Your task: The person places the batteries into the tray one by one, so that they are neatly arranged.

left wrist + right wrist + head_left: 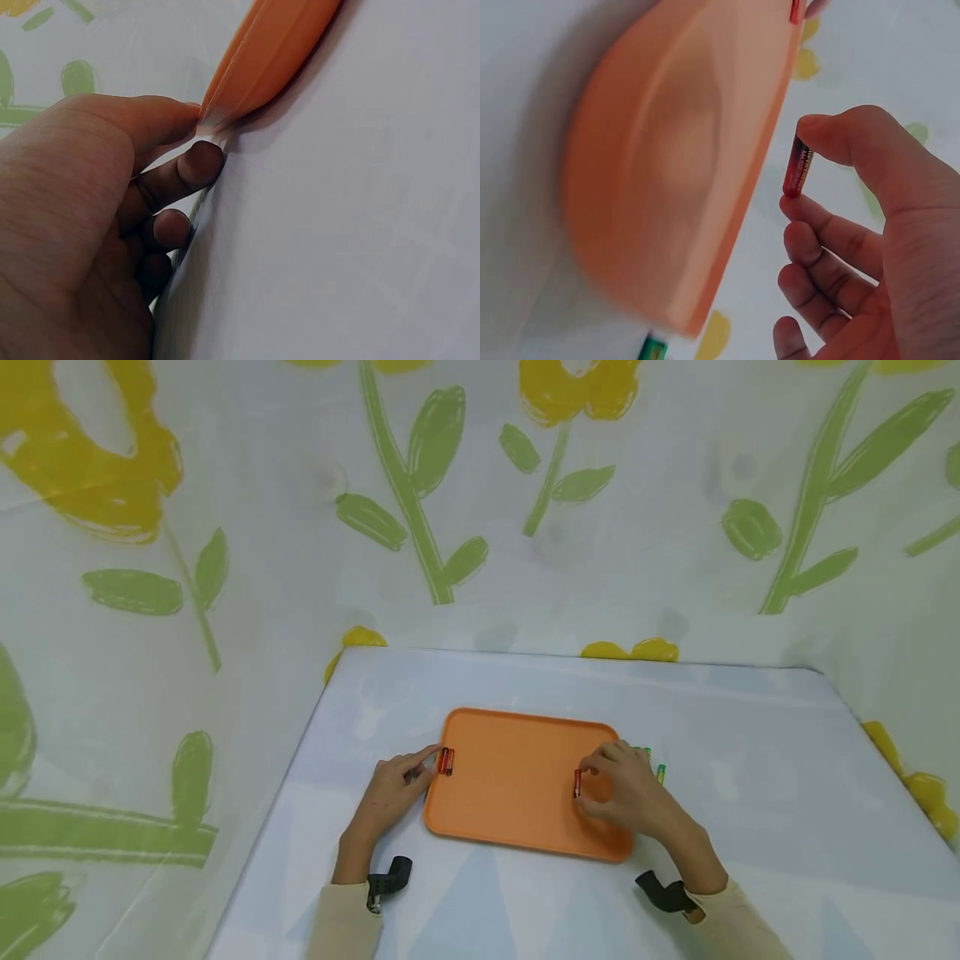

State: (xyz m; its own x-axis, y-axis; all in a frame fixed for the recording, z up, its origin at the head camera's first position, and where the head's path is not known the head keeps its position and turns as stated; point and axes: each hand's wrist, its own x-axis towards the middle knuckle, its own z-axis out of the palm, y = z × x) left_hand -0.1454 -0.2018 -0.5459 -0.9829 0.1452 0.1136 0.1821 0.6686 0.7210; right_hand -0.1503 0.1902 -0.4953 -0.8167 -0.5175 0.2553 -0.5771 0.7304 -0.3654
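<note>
An orange tray (pixel 517 785) lies on the table, with two red batteries (pixel 446 761) side by side at its left rim. My left hand (pixel 393 789) is at that rim, thumb and forefinger tips right by the edge and the batteries; the left wrist view shows these fingertips (pixel 201 161) close to the tray's outer wall (pixel 262 60). Over the tray's right part, my right hand (pixel 630 785) pinches another red battery (pixel 798 165) by its two ends, between thumb and forefinger. The other right fingers are loosely bent.
Beyond the tray's right rim, partly behind the right hand, are green batteries (pixel 661 774). A pale patterned cloth covers the table (pixel 765 793). Flower-printed fabric (pixel 285 527) hangs behind and to the left. Each wrist wears a black camera mount (pixel 390 877).
</note>
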